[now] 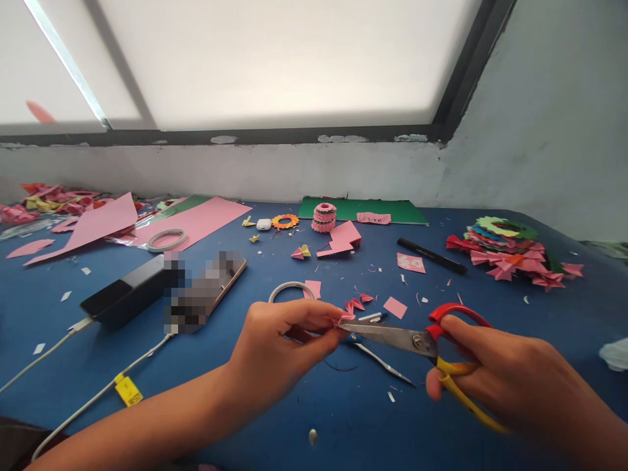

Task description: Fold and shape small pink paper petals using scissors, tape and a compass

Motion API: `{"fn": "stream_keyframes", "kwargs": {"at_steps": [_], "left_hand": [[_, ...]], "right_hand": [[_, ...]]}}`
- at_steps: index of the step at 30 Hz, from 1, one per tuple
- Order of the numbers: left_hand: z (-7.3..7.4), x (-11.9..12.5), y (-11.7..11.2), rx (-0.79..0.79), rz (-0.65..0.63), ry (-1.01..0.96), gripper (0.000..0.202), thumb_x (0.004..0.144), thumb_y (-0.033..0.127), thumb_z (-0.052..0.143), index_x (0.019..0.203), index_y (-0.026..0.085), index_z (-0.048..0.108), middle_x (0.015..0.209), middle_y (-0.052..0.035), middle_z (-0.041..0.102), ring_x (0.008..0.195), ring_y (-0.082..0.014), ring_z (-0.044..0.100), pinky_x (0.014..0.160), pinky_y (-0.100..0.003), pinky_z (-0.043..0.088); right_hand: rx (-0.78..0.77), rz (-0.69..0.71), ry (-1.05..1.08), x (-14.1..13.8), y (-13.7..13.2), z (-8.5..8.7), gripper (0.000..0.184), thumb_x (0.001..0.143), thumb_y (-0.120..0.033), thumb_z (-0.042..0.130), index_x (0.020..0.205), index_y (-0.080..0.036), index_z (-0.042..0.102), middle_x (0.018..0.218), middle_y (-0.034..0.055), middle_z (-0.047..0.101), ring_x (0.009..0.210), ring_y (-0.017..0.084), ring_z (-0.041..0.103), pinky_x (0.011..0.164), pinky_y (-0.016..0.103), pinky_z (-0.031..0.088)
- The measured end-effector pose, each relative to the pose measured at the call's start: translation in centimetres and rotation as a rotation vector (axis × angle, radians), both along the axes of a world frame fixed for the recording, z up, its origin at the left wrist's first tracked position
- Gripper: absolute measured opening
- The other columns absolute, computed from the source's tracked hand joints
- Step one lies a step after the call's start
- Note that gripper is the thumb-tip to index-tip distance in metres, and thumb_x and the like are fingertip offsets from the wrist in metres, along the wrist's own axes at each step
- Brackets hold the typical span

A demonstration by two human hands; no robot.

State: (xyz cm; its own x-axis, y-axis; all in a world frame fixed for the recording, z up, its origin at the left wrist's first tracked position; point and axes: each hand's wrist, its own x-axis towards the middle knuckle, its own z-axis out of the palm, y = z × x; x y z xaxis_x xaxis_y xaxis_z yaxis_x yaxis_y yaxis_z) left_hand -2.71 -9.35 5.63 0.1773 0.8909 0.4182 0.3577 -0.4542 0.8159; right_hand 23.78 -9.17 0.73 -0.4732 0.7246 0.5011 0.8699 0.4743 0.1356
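Observation:
My left hand [289, 350] pinches a small piece of pink paper [347, 316] between thumb and fingertips. The tips of the scissors [392, 335] meet that piece at my left fingertips. My right hand [515, 373] holds the scissors by their red and yellow handles, with the blades nearly together. Just beyond the blades lie small folded pink pieces [354, 305], a pink paper square [395, 307] and a white pen-like stick [371, 317]. Below the blades rest metal tweezers [385, 363], partly covered.
On the blue table [363, 425] are a phone [210, 291], a black power bank [127, 294], white cables, a tape roll [167, 240] and a black marker [432, 255]. Farther back stand a stacked pink paper ring piece [324, 217], a green board [333, 208] and a colourful paper pile [510, 248].

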Motion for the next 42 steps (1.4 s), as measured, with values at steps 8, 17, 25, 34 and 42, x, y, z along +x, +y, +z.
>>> {"fn": "stream_keyframes", "kwargs": {"at_steps": [8, 17, 25, 34, 42], "left_hand": [[0.0, 0.1, 0.0, 0.030, 0.006, -0.012, 0.013, 0.068, 0.011, 0.072, 0.080, 0.015, 0.074, 0.068, -0.0019, 0.076, 0.056, -0.0127, 0.070, 0.054, -0.015, 0.059], [0.0, 0.2, 0.1, 0.011, 0.003, -0.035, 0.012, 0.068, 0.009, 0.072, 0.078, 0.014, 0.073, 0.067, -0.0012, 0.076, 0.055, -0.0122, 0.070, 0.052, -0.013, 0.058], [-0.1, 0.0, 0.0, -0.001, -0.023, -0.066, 0.010, 0.069, 0.011, 0.073, 0.077, 0.016, 0.073, 0.071, -0.0002, 0.076, 0.060, -0.0118, 0.070, 0.051, -0.013, 0.056], [0.0, -0.2, 0.0, -0.066, -0.106, -0.119, 0.011, 0.070, 0.015, 0.073, 0.080, 0.019, 0.072, 0.076, -0.0006, 0.074, 0.060, -0.0113, 0.067, 0.045, -0.014, 0.055], [0.4, -0.1, 0.0, -0.047, -0.204, -0.216, 0.010, 0.079, 0.014, 0.062, 0.083, 0.018, 0.071, 0.080, -0.0059, 0.066, 0.071, -0.0173, 0.066, 0.043, -0.022, 0.059]], "right_hand": [[-0.022, -0.021, 0.005, -0.5, -0.1, 0.2, 0.069, 0.081, -0.073, 0.022, 0.086, -0.018, 0.063, 0.051, 0.0011, 0.056, 0.039, 0.018, 0.054, 0.039, 0.030, 0.037], [0.048, 0.037, -0.037, -0.3, 0.0, 0.3, 0.059, 0.085, -0.066, 0.027, 0.081, -0.018, 0.062, 0.047, -0.0016, 0.053, 0.033, 0.015, 0.050, 0.037, 0.027, 0.034], [0.038, 0.095, 0.075, -0.6, 0.5, 1.0, 0.052, 0.089, -0.062, 0.021, 0.076, -0.020, 0.049, 0.038, -0.0067, 0.044, 0.026, 0.011, 0.041, 0.030, 0.022, 0.036], [0.058, 0.104, 0.102, 0.0, 1.3, 0.0, 0.045, 0.090, -0.058, 0.025, 0.076, -0.020, 0.046, 0.038, -0.0070, 0.042, 0.025, 0.011, 0.039, 0.029, 0.022, 0.033], [0.180, 0.135, 0.063, 0.1, 1.4, 0.0, 0.049, 0.091, -0.054, 0.027, 0.077, -0.015, 0.052, 0.042, -0.0054, 0.043, 0.027, 0.009, 0.039, 0.031, 0.022, 0.032]]}}
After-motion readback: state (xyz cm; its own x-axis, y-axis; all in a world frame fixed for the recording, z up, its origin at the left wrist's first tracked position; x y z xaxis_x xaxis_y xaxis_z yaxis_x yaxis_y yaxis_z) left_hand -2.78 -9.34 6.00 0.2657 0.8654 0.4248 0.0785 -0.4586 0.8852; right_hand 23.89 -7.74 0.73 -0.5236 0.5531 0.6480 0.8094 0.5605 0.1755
